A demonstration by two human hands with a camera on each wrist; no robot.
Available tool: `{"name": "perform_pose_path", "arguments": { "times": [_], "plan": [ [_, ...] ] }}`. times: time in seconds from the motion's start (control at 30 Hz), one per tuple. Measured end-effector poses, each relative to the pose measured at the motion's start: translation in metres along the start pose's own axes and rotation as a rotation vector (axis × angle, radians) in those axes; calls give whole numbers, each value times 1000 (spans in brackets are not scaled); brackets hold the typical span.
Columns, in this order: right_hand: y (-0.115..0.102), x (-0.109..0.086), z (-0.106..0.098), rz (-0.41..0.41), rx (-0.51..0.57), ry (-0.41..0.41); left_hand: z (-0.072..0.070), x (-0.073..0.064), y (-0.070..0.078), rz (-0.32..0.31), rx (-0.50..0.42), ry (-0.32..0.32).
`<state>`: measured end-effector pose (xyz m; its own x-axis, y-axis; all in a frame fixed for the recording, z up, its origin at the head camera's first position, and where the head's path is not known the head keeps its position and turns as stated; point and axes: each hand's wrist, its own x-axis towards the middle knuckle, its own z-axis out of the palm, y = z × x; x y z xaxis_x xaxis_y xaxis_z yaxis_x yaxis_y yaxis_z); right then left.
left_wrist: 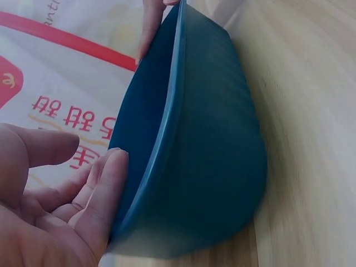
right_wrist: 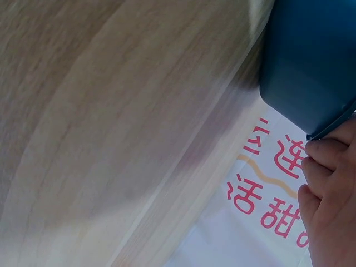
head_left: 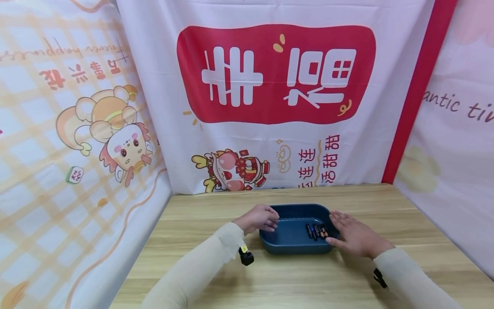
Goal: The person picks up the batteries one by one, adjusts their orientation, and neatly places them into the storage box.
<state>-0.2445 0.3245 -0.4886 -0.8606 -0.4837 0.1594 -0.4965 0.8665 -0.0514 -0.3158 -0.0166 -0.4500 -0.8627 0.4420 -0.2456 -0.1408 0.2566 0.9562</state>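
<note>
While I've got the left hand (head_left: 260, 218) over the left end of a dark blue-green, rounded-rectangle plastic box (head_left: 297, 249), its fingers are loosely bent, a bit apart, and I can't tell how firmly they touch the rim. My right hand (head_left: 353, 234) rests on the opposite end, thumb spread from straightish fingers. The box sits on the light wood-grain worktop (head_left: 293, 283), a few small black-and-copper cylindrical batteries (head_left: 316, 231) bunched inside, near its right end.

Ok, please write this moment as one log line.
left hand: at bin left end; right hand: touching right rim; batteries: inside, right side
</note>
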Motion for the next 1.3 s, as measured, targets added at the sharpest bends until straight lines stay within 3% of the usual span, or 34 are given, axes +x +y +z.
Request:
{"name": "perform_pose_path", "arguments": {
  "times": [0.27, 0.53, 1.07, 1.3],
  "plan": [
    [2, -2, 2, -1, 5, 4, -24, -10, -5, -3, -18, 22],
    [5, -3, 3, 9, 1, 17, -36, -17, -8, -2, -22, 40],
    [1, -1, 5, 13, 10, 14, -72, -39, -44, -41, -64, 67],
    [0, -1, 4, 18, 19, 10, -87, -48, -59, -46, -30, 84]
  ]
}}
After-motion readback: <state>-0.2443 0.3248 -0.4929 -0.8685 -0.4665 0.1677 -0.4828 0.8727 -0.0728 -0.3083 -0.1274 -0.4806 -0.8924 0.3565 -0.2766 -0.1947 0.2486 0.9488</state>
